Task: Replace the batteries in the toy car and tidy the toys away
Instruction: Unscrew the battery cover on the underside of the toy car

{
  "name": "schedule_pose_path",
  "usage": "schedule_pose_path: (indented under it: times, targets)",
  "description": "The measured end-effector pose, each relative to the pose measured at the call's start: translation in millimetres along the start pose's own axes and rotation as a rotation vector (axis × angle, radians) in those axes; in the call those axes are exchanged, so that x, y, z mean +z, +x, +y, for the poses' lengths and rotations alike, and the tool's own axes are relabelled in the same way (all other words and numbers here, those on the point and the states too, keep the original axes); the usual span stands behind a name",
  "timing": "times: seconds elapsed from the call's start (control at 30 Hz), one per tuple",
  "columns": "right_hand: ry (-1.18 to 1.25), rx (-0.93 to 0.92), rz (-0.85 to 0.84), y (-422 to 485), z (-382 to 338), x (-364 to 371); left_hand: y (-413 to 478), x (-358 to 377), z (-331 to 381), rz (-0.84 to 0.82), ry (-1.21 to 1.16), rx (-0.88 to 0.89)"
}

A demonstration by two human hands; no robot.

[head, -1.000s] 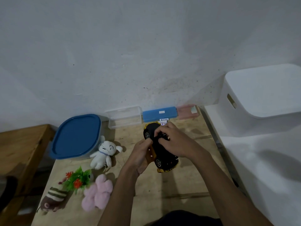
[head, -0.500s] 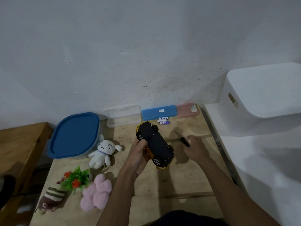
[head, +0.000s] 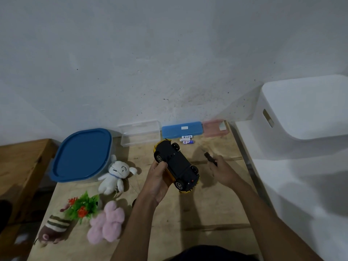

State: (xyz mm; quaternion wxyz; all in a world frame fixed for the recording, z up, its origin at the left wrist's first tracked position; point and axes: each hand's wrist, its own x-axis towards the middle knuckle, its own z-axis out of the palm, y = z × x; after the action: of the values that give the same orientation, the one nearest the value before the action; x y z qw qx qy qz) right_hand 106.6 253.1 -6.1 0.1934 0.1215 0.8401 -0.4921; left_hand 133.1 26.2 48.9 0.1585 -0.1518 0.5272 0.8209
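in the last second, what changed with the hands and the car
The right hand left the toy car, moved off to the right and gripped the screwdriver. The left hand kept holding the car wheels-up. The batteries and plush toys stayed put.

Black tool [head: 209, 157] mostly buried in right hand [head: 224, 172]; print on batteries [head: 186, 139] unreadable; white bin [head: 301, 113] cropped at right edge.

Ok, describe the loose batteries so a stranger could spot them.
On the wooden table, along the wall, a blue case lies between a clear box and a pink case. The batteries lie just in front of the blue case. They are the only small white-and-blue cylinders there.
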Motion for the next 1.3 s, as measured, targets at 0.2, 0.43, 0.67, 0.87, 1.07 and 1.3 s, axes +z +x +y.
schedule_pose_path:
  times: [0.2,0.43,0.67,0.87,1.07,1.3]
  targets:
    - [0.226,-0.312,0.027,-37,-51,-26,0,1,-1,0.037,0.037,0.052]
    - [0.029,-0.405,-0.026,-52,-75,-34,-5,-3,1,0.018,0.05,0.12]
    - [-0.018,-0.425,-0.03,-54,-76,-30,-12,2,2,0.03,0.061,0.151]
    - [-0.1,-0.433,-0.017,-57,-83,-33,-15,0,4,0.031,0.061,0.158]
    - [-0.122,-0.452,0.009,-59,-86,-35,-15,4,9,0.013,0.052,0.149]
    - [-0.143,-0.45,0.025,-59,-87,-36,-14,5,11,0.019,0.036,0.111]
